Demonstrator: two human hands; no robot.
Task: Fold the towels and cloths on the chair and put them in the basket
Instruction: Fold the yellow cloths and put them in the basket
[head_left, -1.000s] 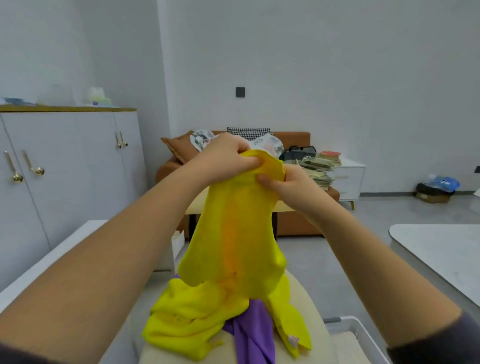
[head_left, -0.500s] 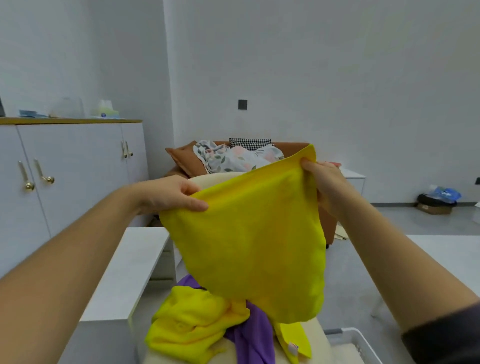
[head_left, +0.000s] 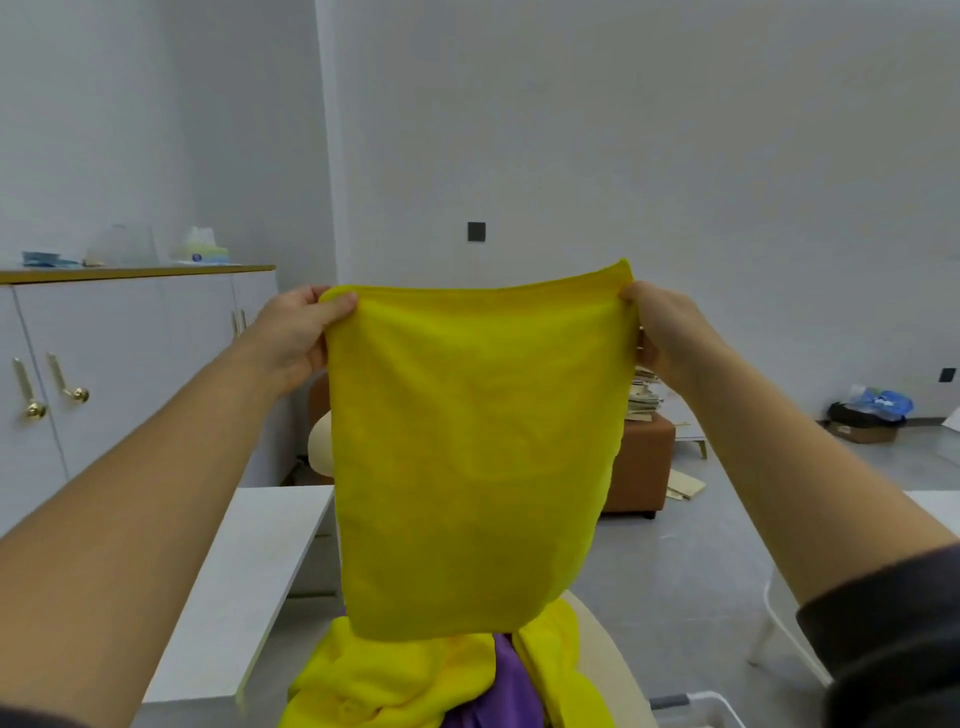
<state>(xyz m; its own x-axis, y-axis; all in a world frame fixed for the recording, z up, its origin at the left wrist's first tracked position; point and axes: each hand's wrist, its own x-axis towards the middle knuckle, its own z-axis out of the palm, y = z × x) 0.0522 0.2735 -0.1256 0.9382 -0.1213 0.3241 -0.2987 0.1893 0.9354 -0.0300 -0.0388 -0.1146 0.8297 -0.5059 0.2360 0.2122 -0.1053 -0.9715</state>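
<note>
Left grip (head_left: 297, 332) and right grip (head_left: 661, 332) each pinch a top corner of the bright yellow soft cloth (head_left: 467, 441), which hangs spread between them; the first fold likely needs those corners brought together.

The rectangular yellow terry cloth (head_left: 478, 447) is one even bright yellow, with no pattern. At six o'clock from it, a crumpled yellow towel (head_left: 395, 680) matches that shade, with a plain purple fabric cloth (head_left: 506, 686) beside it on the cream padded chair (head_left: 615, 670). The white plastic basket (head_left: 711, 699) shows at five o'clock, the white flat tabletop (head_left: 249, 561) at eight o'clock, and the orange-brown boxy sofa (head_left: 636, 467) at three o'clock.
</note>
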